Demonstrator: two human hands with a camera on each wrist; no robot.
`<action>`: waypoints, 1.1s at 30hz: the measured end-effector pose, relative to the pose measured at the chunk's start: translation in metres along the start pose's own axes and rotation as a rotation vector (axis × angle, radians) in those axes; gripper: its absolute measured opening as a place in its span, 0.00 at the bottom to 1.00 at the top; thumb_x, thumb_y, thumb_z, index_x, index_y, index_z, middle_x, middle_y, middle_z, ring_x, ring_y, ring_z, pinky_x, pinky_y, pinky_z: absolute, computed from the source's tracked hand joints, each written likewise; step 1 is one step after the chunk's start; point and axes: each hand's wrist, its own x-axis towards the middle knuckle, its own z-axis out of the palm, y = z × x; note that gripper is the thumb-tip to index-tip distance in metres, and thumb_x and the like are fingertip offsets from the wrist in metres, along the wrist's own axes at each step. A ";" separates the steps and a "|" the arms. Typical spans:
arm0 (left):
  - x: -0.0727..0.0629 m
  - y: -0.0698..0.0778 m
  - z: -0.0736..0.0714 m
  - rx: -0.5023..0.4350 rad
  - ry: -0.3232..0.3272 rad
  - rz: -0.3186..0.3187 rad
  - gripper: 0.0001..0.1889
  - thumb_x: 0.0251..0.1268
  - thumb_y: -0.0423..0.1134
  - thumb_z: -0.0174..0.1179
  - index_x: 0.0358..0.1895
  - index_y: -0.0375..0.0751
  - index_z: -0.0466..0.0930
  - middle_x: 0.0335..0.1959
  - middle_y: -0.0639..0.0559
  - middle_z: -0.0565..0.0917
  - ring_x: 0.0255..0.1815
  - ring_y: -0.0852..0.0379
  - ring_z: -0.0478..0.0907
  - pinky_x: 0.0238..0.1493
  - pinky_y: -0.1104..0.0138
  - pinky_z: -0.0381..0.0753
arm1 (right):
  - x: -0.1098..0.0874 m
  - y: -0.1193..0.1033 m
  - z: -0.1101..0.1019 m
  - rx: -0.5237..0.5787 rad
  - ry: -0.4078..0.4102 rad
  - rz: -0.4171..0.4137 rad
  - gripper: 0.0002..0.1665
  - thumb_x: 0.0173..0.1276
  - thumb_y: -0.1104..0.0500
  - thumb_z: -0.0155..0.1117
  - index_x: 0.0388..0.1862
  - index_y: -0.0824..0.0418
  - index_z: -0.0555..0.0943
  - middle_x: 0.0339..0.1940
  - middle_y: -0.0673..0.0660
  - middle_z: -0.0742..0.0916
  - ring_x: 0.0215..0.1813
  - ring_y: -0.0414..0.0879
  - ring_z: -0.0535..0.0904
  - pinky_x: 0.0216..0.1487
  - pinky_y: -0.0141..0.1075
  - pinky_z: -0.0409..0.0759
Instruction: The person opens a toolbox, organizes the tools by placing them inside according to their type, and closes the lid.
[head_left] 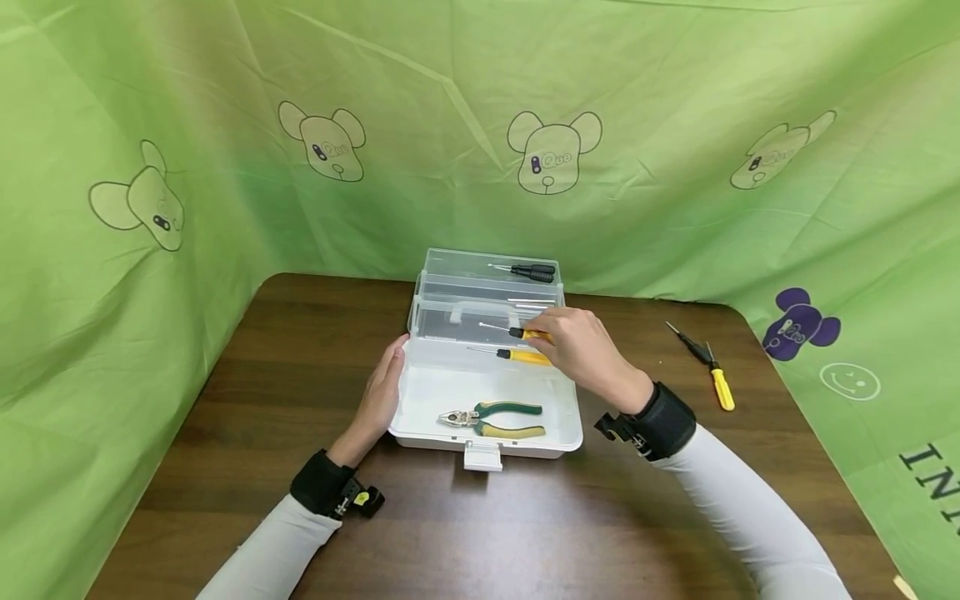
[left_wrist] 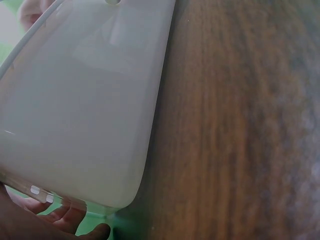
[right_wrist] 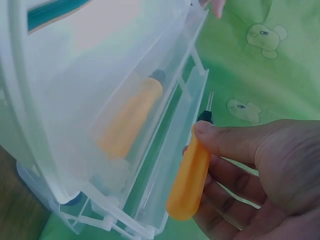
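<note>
My right hand (head_left: pixel 581 346) pinches a yellow-handled screwdriver (right_wrist: pixel 189 175) between thumb and fingers, above the back of an open white toolbox (head_left: pixel 420 387). The screwdriver's metal shaft points left in the head view. My left hand (head_left: pixel 382 390) holds the toolbox at its left side, its fingers (left_wrist: pixel 70 217) round the back corner. Inside the toolbox, a second yellow screwdriver (head_left: pixel 525 357) lies near the back wall. Pliers (head_left: pixel 510 408) with green and yellow handles lie at the front of the box.
The clear tiered trays (head_left: pixel 450 287) stand raised behind the box, with black-handled screwdrivers (head_left: pixel 534 272) in the top one. On the table (head_left: pixel 300 358) at the right lie a black screwdriver (head_left: pixel 690 343) and another yellow one (head_left: pixel 722 390). A front latch (head_left: pixel 482 457) sticks out.
</note>
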 end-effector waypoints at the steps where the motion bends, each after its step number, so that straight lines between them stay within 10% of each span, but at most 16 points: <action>1: 0.000 0.000 0.000 0.002 0.001 -0.002 0.30 0.92 0.50 0.29 0.85 0.37 0.54 0.86 0.38 0.57 0.86 0.39 0.51 0.84 0.43 0.51 | 0.001 0.000 0.001 0.000 -0.004 -0.001 0.11 0.65 0.65 0.79 0.46 0.64 0.92 0.39 0.58 0.93 0.39 0.51 0.89 0.38 0.46 0.86; 33: -0.001 0.000 0.000 -0.001 0.005 0.012 0.30 0.92 0.50 0.30 0.85 0.38 0.55 0.85 0.38 0.57 0.86 0.39 0.51 0.84 0.43 0.51 | 0.007 0.004 0.021 -0.021 -0.125 0.045 0.09 0.71 0.65 0.74 0.47 0.59 0.94 0.40 0.55 0.94 0.31 0.44 0.86 0.24 0.33 0.75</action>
